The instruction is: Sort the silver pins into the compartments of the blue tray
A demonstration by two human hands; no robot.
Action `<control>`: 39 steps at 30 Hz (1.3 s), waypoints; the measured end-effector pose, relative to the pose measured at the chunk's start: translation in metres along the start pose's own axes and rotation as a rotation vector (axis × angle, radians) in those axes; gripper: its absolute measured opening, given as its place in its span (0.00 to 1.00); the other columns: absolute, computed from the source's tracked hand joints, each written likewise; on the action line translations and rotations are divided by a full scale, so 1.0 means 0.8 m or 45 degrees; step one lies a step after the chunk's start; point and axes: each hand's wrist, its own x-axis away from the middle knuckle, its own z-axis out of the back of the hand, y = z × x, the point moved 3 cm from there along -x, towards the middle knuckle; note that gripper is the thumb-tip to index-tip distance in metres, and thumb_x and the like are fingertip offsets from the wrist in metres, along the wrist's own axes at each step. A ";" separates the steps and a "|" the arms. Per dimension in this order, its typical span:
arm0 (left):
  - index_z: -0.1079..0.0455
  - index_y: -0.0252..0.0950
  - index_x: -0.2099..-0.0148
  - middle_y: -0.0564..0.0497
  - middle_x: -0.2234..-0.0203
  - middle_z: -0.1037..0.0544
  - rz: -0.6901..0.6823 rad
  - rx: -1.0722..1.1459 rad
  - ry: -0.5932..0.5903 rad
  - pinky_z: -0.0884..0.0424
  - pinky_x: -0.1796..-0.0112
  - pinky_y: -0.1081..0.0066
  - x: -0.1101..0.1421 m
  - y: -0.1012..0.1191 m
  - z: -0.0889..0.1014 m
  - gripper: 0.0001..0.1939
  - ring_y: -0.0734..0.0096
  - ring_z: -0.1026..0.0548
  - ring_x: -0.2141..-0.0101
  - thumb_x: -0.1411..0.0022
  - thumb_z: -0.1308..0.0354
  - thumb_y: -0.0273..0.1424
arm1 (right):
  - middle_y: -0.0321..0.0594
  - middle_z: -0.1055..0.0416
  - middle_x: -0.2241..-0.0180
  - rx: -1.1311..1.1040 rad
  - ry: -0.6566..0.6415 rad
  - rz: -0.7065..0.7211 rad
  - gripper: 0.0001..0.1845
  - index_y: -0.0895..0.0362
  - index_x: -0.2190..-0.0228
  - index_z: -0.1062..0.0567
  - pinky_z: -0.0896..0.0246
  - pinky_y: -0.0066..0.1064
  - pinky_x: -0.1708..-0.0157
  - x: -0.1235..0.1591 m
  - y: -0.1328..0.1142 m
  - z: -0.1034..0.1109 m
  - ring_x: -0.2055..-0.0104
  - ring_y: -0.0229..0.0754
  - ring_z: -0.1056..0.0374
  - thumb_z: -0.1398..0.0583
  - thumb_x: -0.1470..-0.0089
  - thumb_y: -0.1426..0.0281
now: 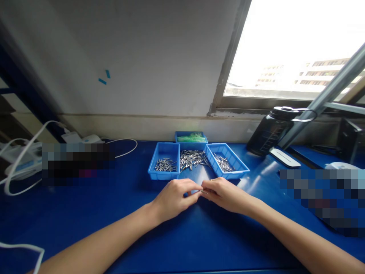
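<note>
My left hand (177, 198) and my right hand (224, 193) meet above the blue table, fingertips pinched together. Between them shows a bit of a thin metal pin (203, 191), mostly covered by the fingers. Just beyond lies a loose pile of similar metal pins (194, 158) on the tabletop. It is flanked by a left blue bin (164, 176) and a right blue bin (236, 175), each with more metal pins inside. Behind the pile stands a third blue bin (191, 145) holding something in green plastic.
A dark water bottle (269, 131) leans near the window at right, beside a white flat object (285, 157). White cables (125, 154) and power strips (24, 171) lie at left. A metal bar (325, 95) slants across the right. Blurred patches cover items on both sides.
</note>
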 end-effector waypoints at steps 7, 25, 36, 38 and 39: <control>0.31 0.37 0.65 0.54 0.72 0.25 0.072 -0.283 -0.020 0.37 0.70 0.77 0.001 -0.006 0.003 0.09 0.75 0.29 0.72 0.42 0.51 0.33 | 0.34 0.36 0.82 0.021 0.092 0.054 0.16 0.58 0.71 0.30 0.52 0.23 0.79 0.000 0.005 0.005 0.80 0.31 0.43 0.51 0.44 0.61; 0.33 0.37 0.66 0.53 0.74 0.27 0.013 -0.544 -0.103 0.38 0.70 0.75 0.001 -0.003 0.010 0.10 0.73 0.29 0.73 0.40 0.53 0.33 | 0.37 0.34 0.78 0.215 0.044 0.121 0.17 0.58 0.72 0.32 0.52 0.25 0.76 0.004 0.003 0.009 0.78 0.33 0.40 0.56 0.41 0.65; 0.32 0.37 0.61 0.52 0.68 0.28 -0.059 -0.339 0.020 0.36 0.67 0.76 0.002 0.007 0.008 0.11 0.75 0.30 0.68 0.39 0.54 0.33 | 0.37 0.35 0.78 0.195 0.028 0.162 0.16 0.58 0.73 0.32 0.52 0.24 0.76 0.006 -0.003 0.007 0.78 0.33 0.41 0.56 0.41 0.66; 0.31 0.37 0.59 0.51 0.66 0.28 -0.072 -0.309 0.010 0.35 0.64 0.75 0.001 0.004 0.006 0.12 0.74 0.30 0.66 0.39 0.54 0.34 | 0.36 0.35 0.79 0.167 0.035 0.165 0.17 0.58 0.73 0.32 0.52 0.24 0.77 0.006 -0.004 0.006 0.79 0.32 0.42 0.56 0.41 0.66; 0.31 0.37 0.58 0.51 0.65 0.28 -0.081 -0.300 0.004 0.35 0.64 0.75 0.001 0.003 0.006 0.12 0.74 0.30 0.66 0.38 0.54 0.34 | 0.36 0.35 0.79 0.150 0.037 0.167 0.17 0.58 0.73 0.32 0.51 0.24 0.77 0.006 -0.004 0.005 0.79 0.32 0.42 0.56 0.41 0.66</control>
